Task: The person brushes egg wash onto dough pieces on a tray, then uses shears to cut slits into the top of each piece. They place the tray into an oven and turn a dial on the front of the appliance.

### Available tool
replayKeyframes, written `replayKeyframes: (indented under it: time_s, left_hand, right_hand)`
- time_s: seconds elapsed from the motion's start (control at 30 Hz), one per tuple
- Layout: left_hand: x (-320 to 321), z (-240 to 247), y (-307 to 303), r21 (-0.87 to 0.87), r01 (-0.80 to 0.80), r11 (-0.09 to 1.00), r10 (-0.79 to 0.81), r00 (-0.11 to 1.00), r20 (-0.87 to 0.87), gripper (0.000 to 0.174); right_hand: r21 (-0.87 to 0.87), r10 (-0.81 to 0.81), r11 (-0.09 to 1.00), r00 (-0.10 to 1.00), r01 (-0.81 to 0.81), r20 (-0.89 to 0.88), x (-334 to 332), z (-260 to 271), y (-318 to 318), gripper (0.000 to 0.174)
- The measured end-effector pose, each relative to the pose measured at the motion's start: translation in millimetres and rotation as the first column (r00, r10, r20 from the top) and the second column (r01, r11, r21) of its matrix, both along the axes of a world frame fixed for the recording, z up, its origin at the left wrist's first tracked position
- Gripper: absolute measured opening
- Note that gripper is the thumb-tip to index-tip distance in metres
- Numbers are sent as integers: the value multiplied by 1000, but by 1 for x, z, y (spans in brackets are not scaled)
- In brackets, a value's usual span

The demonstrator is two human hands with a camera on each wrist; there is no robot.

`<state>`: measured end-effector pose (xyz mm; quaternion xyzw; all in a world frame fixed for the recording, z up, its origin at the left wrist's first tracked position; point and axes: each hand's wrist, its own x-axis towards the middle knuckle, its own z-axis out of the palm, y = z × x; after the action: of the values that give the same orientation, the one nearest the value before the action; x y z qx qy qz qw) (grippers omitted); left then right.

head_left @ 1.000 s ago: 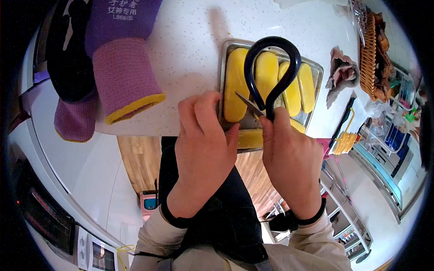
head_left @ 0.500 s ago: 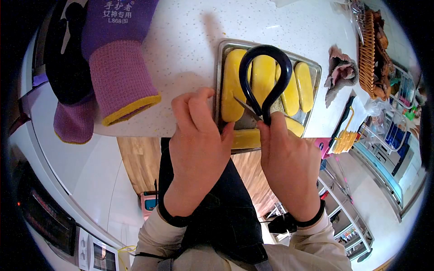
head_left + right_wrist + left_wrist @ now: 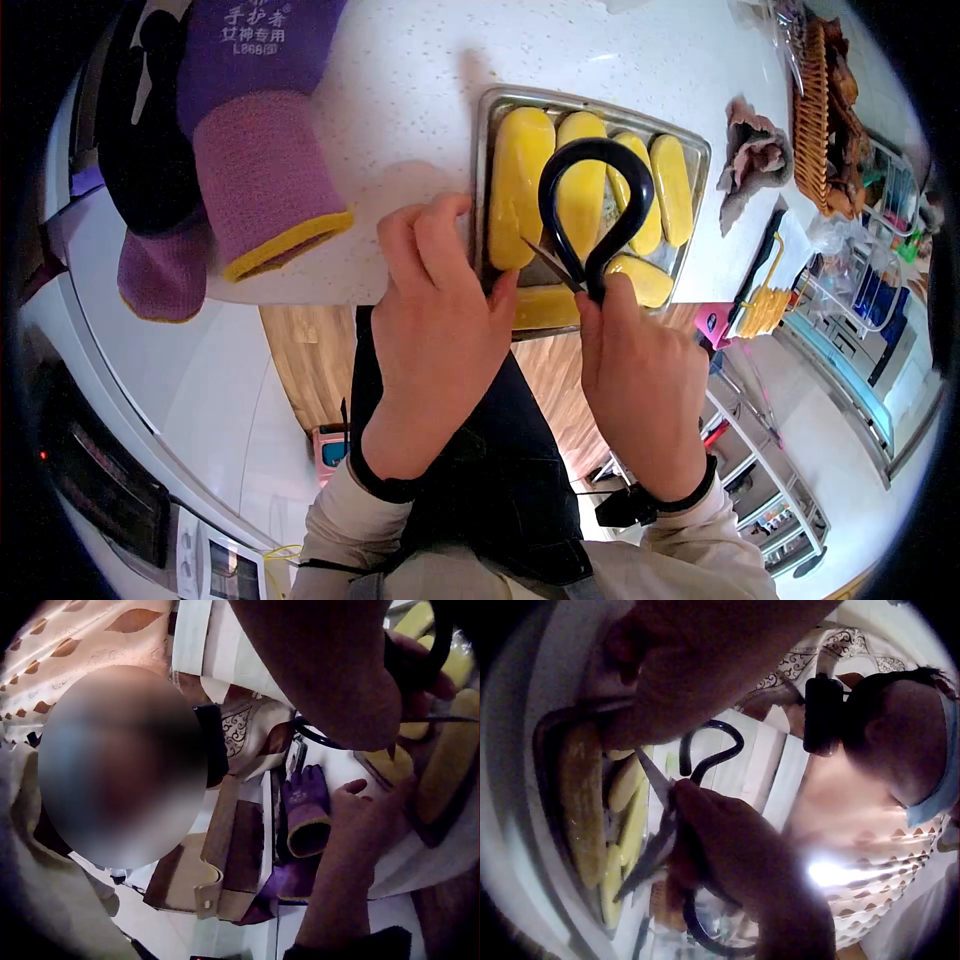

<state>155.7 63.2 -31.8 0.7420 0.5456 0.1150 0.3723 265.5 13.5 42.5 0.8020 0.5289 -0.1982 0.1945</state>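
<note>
Black-handled scissors (image 3: 640, 215) are gripped by my right hand (image 3: 645, 385), one handle loop standing above the fingers. In the left wrist view the scissors' blades (image 3: 654, 776) are spread apart. One blade tip lies over the lower part of the leftmost long yellow piece (image 3: 520, 180). My left hand (image 3: 430, 340) is beside that piece's near end, thumb at the end and other fingers bent above the tray's left edge; whether it presses is unclear. Several more yellow pieces (image 3: 672, 190) lie in the metal tray (image 3: 483, 150).
Purple gloves (image 3: 270, 160) lie on the white speckled counter (image 3: 400, 120) at the left. A crumpled grey cloth (image 3: 755, 160) and a wicker basket (image 3: 812, 120) stand right of the tray. The counter's front edge runs beneath the hands.
My right hand has brought the scissors a little toward me, the blade tip moving lower along the leftmost piece. My left hand has shifted slightly left.
</note>
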Motion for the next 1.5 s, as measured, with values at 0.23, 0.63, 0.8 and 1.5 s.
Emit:
replayKeyframes:
  time_s: [0.23, 0.63, 0.8, 1.5]
  left_hand:
    - [0, -1, 0, 2, -10, 1000, 10, 1000, -6, 62]
    - [7, 7, 0, 55, -28, 998, 22, 994, 109, 66]
    - [27, 12, 0, 117, -3, 993, -7, 996, 93, 68]
    - [46, 4, -13, 230, 76, 970, -53, 993, -103, 70]
  right_hand:
    - [-6, 28, 1000, 999, -28, 17, 2, -3, -11, 21]
    - [248, -32, 969, 995, 7, 96, 41, -3, 7, 15]
    - [203, -30, 979, 995, 10, 94, 43, -8, 18, 17]
    - [146, 22, 989, 994, -37, 108, 46, -12, 26, 21]
